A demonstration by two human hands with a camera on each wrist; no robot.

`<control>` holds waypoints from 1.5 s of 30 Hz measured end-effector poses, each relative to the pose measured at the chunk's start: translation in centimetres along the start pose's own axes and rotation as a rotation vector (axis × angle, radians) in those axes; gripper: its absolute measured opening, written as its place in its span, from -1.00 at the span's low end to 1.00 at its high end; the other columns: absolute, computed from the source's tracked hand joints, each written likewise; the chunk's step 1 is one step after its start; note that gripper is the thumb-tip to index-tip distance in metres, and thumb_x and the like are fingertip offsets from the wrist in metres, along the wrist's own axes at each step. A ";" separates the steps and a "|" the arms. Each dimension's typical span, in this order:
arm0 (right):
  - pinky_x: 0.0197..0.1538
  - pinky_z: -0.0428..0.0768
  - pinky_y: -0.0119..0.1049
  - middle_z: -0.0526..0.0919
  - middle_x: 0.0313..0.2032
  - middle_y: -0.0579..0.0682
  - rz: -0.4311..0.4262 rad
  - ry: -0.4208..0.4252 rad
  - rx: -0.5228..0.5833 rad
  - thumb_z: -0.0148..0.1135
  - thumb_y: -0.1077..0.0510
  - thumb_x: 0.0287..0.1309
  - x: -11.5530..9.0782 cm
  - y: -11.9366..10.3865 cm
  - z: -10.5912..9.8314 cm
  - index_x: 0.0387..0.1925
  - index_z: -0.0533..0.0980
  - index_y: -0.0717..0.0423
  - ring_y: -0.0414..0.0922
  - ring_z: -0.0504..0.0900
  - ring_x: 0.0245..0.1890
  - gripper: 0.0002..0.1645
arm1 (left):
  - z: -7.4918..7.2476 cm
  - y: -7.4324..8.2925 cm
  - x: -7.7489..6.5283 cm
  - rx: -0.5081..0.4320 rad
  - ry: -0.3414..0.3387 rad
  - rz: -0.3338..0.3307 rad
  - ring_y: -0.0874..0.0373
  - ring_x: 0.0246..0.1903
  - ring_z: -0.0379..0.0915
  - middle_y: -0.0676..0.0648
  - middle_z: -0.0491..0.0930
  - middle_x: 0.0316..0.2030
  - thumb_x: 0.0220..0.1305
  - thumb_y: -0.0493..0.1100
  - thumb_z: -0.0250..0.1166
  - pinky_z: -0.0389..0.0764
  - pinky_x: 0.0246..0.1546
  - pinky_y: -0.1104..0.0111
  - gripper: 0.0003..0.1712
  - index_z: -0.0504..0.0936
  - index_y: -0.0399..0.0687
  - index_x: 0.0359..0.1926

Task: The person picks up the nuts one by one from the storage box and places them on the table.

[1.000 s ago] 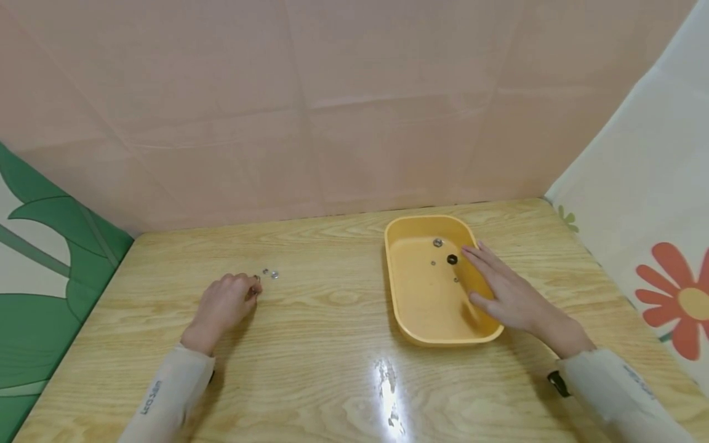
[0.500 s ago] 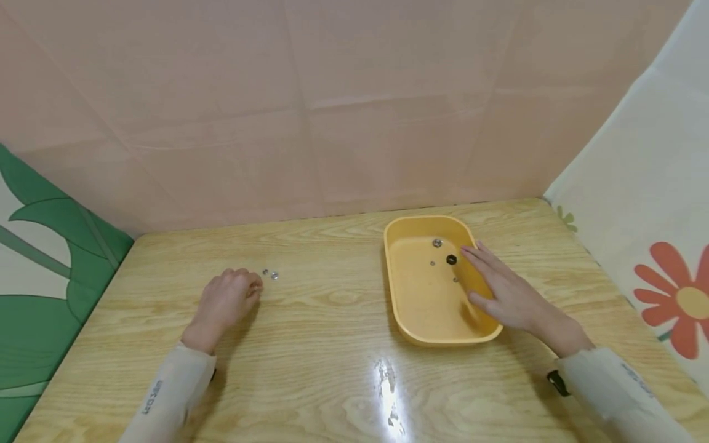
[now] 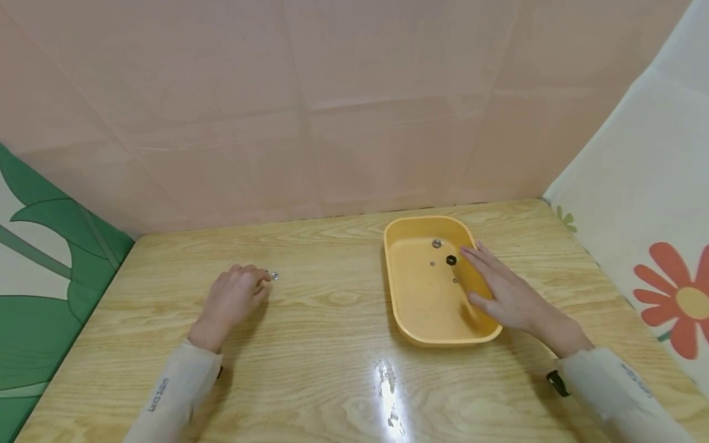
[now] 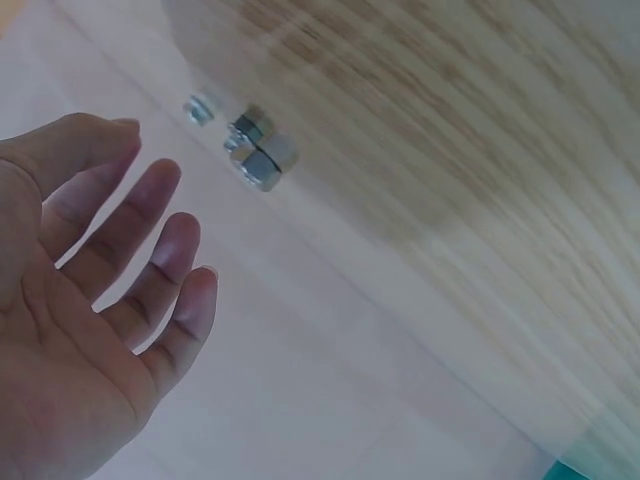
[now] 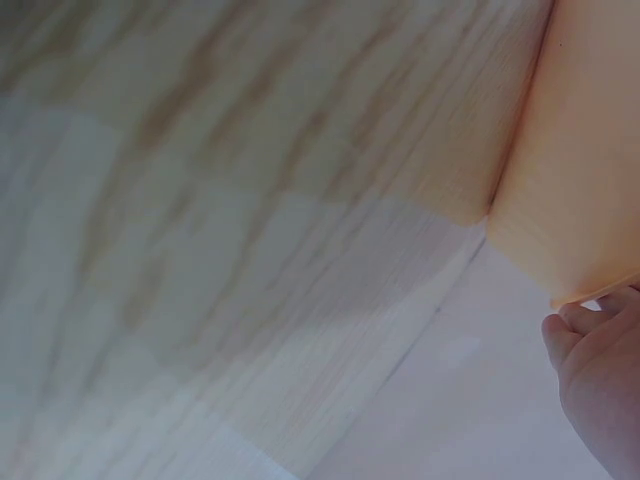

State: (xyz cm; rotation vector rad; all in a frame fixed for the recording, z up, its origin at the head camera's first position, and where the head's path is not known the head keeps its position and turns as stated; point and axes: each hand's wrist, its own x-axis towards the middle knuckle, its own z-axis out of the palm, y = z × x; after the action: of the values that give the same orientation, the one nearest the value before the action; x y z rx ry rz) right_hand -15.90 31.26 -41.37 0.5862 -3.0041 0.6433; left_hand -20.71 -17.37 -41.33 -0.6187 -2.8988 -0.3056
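Note:
In the head view, my left hand [image 3: 232, 301] hovers over the left part of the table, its fingertips beside small metal nuts [image 3: 275, 276]. From the left wrist, my loosely bent fingers [image 4: 175, 245] show nothing between them. Silver hex nuts [image 4: 258, 167] lie close together there, with a smaller nut [image 4: 198, 108] a little apart. My right hand [image 3: 512, 295] rests on the right rim of a yellow tray [image 3: 426, 340], fingers extended, thumb over the inside. Within the tray are a black nut [image 3: 451, 260], a silver nut [image 3: 437, 243] and tiny metal pieces.
The wood-grain table [image 3: 321, 369] runs back to a pale pink sheet [image 3: 310, 123]. A green leaf-printed cloth [image 3: 44, 246] borders the left side, and a white flower-printed cloth [image 3: 626, 184] the right. Glare marks the table's front.
The left hand has shifted slightly right and away from the body, nearer the loose nuts, and now partly hides them. The right hand and tray stay in place.

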 end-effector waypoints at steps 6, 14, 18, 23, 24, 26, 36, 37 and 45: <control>0.38 0.11 0.38 0.04 0.52 0.27 0.001 -0.001 0.005 0.20 0.14 0.22 -0.1 -0.1 -0.1 0.52 0.02 0.23 0.26 -0.10 0.55 -0.07 | -0.1 0.4 0.2 -0.007 0.009 0.016 0.02 -0.37 0.54 -0.13 0.75 -0.21 0.18 -0.26 0.40 0.50 -0.49 0.29 -0.80 0.76 -0.12 -0.13; 0.40 0.08 0.37 0.03 0.52 0.29 -0.001 -0.005 0.013 0.21 0.13 0.22 0.0 0.0 0.0 0.52 0.02 0.24 0.26 -0.12 0.55 -0.06 | -0.4 1.2 0.5 -0.010 0.014 0.019 -0.06 -0.29 0.59 -0.15 0.74 -0.19 0.19 -0.26 0.39 0.58 -0.40 0.19 -0.78 0.75 -0.16 -0.12; 0.40 0.08 0.37 0.03 0.52 0.28 -0.001 -0.003 0.014 0.20 0.12 0.24 0.0 0.1 0.1 0.52 0.01 0.23 0.26 -0.13 0.55 -0.07 | -0.4 1.6 0.7 -0.017 0.012 0.023 -0.07 -0.25 0.60 -0.15 0.74 -0.17 0.19 -0.25 0.40 0.61 -0.33 0.14 -0.77 0.74 -0.15 -0.11; 0.41 0.07 0.36 0.04 0.52 0.27 0.002 0.005 0.013 0.18 0.14 0.24 0.1 0.0 0.2 0.52 0.02 0.25 0.25 -0.13 0.56 -0.08 | -0.5 2.3 1.1 -0.026 -0.001 0.017 -0.04 -0.24 0.60 -0.13 0.74 -0.17 0.20 -0.23 0.40 0.61 -0.31 0.14 -0.76 0.74 -0.14 -0.08; 0.42 0.07 0.35 0.05 0.52 0.27 0.002 0.007 0.012 0.18 0.13 0.24 0.1 -0.1 0.3 0.52 0.02 0.25 0.25 -0.13 0.56 -0.08 | -0.5 2.4 1.2 -0.026 -0.004 0.017 -0.03 -0.25 0.60 -0.13 0.74 -0.17 0.20 -0.23 0.40 0.61 -0.31 0.15 -0.75 0.73 -0.13 -0.08; 0.42 0.07 0.35 0.04 0.52 0.27 0.001 0.007 0.012 0.18 0.13 0.24 0.0 -0.1 0.2 0.52 0.01 0.25 0.25 -0.13 0.56 -0.08 | -0.5 2.6 1.3 -0.023 -0.003 0.023 -0.02 -0.27 0.59 -0.13 0.74 -0.17 0.19 -0.24 0.41 0.60 -0.33 0.18 -0.75 0.73 -0.13 -0.08; 0.40 0.08 0.38 0.02 0.53 0.26 0.014 -0.005 0.014 0.18 0.13 0.24 0.1 -0.1 0.2 0.53 0.00 0.23 0.25 -0.13 0.56 -0.07 | -0.4 3.4 2.2 -0.031 0.035 0.065 -0.03 -0.27 0.59 -0.13 0.74 -0.10 0.18 -0.24 0.41 0.59 -0.34 0.18 -0.69 0.71 -0.10 -0.02; 0.40 0.07 0.38 0.02 0.53 0.26 0.015 -0.007 0.016 0.18 0.13 0.24 0.1 -0.1 0.2 0.53 0.00 0.23 0.25 -0.14 0.56 -0.07 | -0.4 3.5 2.3 -0.032 0.035 0.070 -0.03 -0.27 0.59 -0.13 0.74 -0.11 0.18 -0.24 0.42 0.59 -0.33 0.17 -0.68 0.71 -0.10 -0.02; 0.41 0.08 0.36 0.05 0.52 0.27 -0.009 0.015 0.005 0.18 0.14 0.24 0.1 0.0 0.3 0.52 0.02 0.24 0.25 -0.13 0.56 -0.08 | -0.4 4.2 2.8 -0.047 0.020 0.083 -0.01 -0.28 0.58 -0.12 0.74 -0.09 0.17 -0.23 0.43 0.58 -0.35 0.21 -0.67 0.71 -0.09 -0.01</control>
State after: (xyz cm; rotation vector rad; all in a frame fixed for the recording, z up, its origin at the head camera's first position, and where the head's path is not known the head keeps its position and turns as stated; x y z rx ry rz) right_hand -15.96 31.08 -41.60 0.5914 -2.9854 0.6522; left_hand -21.39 -12.65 -39.66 -0.7363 -2.8451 -0.3674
